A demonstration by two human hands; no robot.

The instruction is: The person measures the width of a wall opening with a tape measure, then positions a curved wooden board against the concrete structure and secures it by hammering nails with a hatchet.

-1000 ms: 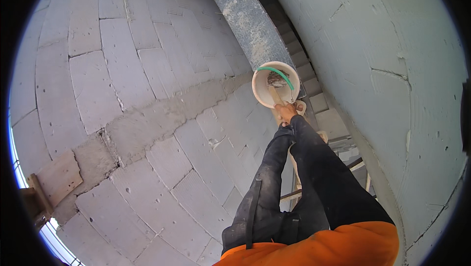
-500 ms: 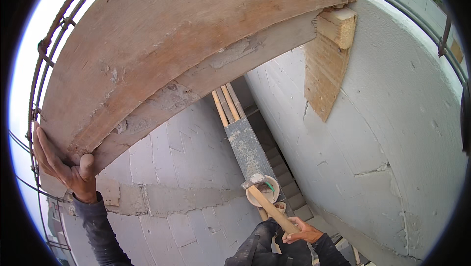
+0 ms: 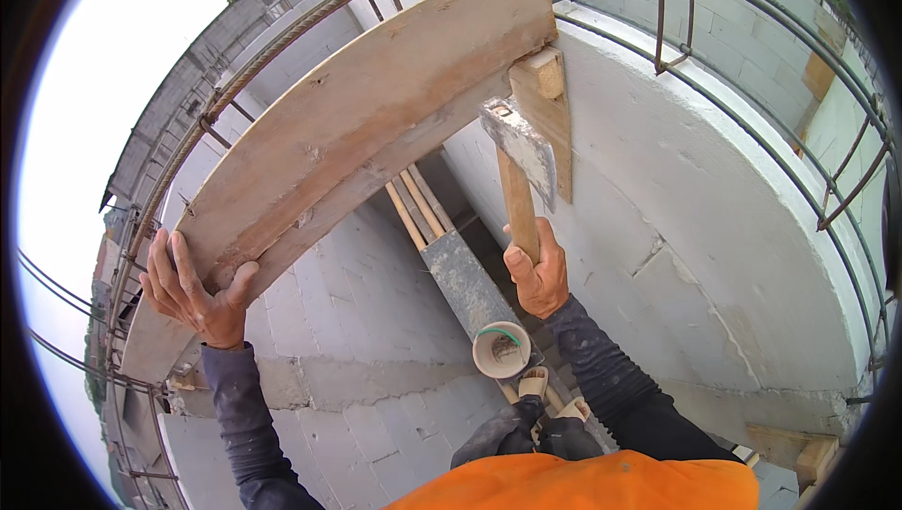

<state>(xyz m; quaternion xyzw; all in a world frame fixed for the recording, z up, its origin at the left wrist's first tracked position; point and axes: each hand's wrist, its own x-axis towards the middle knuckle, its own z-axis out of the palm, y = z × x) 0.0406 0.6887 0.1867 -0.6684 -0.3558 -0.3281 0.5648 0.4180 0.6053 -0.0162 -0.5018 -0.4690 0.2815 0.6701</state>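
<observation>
A long wooden board (image 3: 366, 87) spans slantwise between two pale walls, its far edge running beside steel bars. My left hand (image 3: 202, 294) grips the board's lower left end, fingers over its face and thumb at its near edge. Upright in my right hand (image 3: 537, 270) is a hatchet (image 3: 522, 148), held by its wooden handle, with a wide, whitish, mortar-stained head. The hatchet's head is in front of the board's right end, overlapping a wooden support (image 3: 554, 129) fixed to the right wall. Whether the head touches the wood I cannot tell.
Below, a grey plank (image 3: 460, 275) and wooden poles (image 3: 411, 200) bridge the gap between the walls. A white bucket (image 3: 482, 360) with a green rim line stands there, near my feet in sandals. Tied steel bars (image 3: 254, 68) run along the wall tops. Steps show beneath.
My right hand has raised the hatchet from low by the bucket to the board's right end. My left hand stays on the board's left end. The view has pulled back.
</observation>
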